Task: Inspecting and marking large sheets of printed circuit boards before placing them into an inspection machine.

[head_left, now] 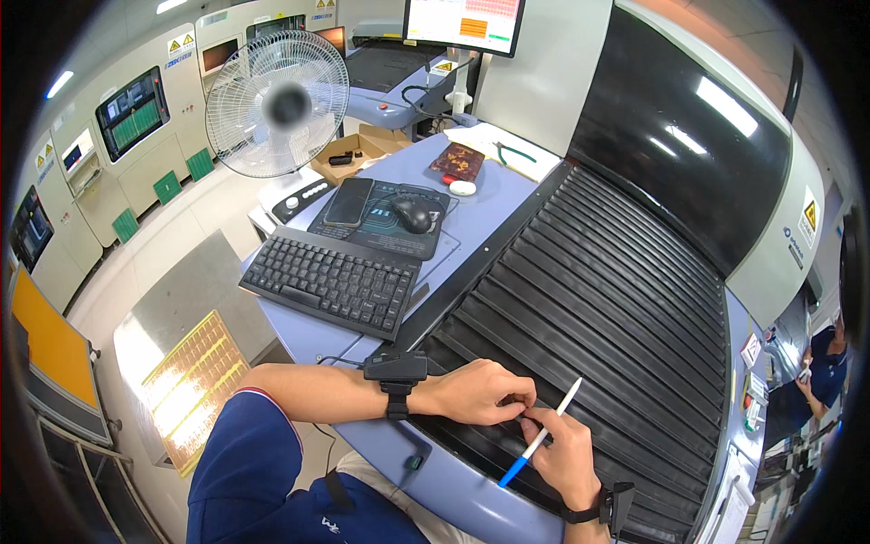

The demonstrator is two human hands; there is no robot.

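Observation:
My left hand (480,393) is curled closed above the near end of a black ribbed bellows cover (589,272). Its fingertips meet those of my right hand (564,453), and whatever may be pinched between them is too small or hidden to make out. A white pen with a blue end (553,422) slants through my right hand, its white end pointing up and away, the blue end toward me. Each wrist wears a black strap with a small dark device, the left one a boxy unit (396,366).
Left of my hands are a black keyboard (331,276), phone (349,201) and mouse (412,213). A standing fan (288,107) rises behind them. A gold patterned panel (195,385) lies on a metal table at left. A dark machine hood (680,127) stands beyond; another person (820,372) works at far right.

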